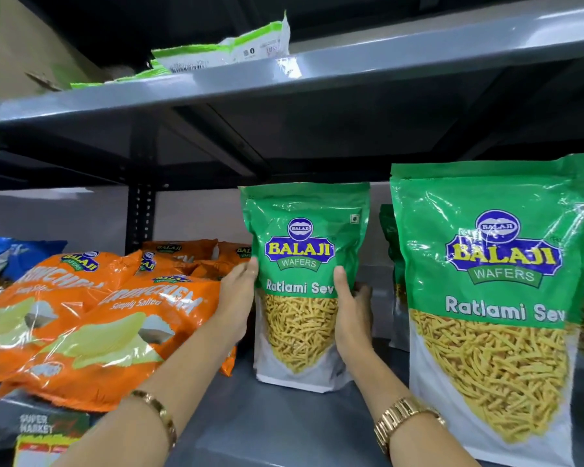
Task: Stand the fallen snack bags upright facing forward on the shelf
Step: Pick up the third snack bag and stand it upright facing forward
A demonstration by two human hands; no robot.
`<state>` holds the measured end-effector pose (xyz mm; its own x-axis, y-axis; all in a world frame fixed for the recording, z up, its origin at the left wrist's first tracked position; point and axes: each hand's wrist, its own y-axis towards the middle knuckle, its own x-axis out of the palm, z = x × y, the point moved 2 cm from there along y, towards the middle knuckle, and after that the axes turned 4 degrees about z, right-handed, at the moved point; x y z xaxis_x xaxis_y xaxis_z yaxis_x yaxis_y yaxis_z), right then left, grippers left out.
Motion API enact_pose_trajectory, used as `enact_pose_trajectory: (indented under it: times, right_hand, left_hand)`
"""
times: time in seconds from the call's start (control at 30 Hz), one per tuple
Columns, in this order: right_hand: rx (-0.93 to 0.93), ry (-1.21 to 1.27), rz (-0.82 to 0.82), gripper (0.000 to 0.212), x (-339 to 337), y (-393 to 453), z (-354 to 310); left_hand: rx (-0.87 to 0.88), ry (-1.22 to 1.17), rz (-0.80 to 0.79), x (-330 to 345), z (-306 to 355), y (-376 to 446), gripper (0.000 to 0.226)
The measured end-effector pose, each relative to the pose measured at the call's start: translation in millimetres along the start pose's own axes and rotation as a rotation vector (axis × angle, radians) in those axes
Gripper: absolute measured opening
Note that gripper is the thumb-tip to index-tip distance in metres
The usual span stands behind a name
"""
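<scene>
Head view shows the left hand and right hand clasping a green sev bag upright between them, another bag standing right of the grip, orange bags left still slumped.

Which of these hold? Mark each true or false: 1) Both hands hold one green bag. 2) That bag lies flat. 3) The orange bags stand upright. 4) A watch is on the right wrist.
1) True: the left hand and right hand grip the green Ratlami Sev bag.
2) False: it stands upright, facing forward.
3) False: the orange chip bags lie leaning back.
4) True: a gold watch.
</scene>
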<state>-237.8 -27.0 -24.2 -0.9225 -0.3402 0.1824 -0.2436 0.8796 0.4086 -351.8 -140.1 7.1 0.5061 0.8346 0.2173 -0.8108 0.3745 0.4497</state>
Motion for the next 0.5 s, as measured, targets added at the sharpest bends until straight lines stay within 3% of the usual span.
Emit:
enact_pose_trajectory:
  times: [0.17,0.3,0.5]
  right_hand:
    - [0.039,0.083,-0.115,0.076,4,0,2]
    - [0.058,0.06,-0.033,0.064,0,5,3]
    - [0.028,0.072,0.012,0.061,-1,10,3]
  left_hand:
    - [-0.024,-0.112,0.085,8,46,24,0.011]
    - [-0.077,-0.118,0.097,6,51,33,0.039]
    - [-0.01,-0.1,0.102,5,40,40,0.029]
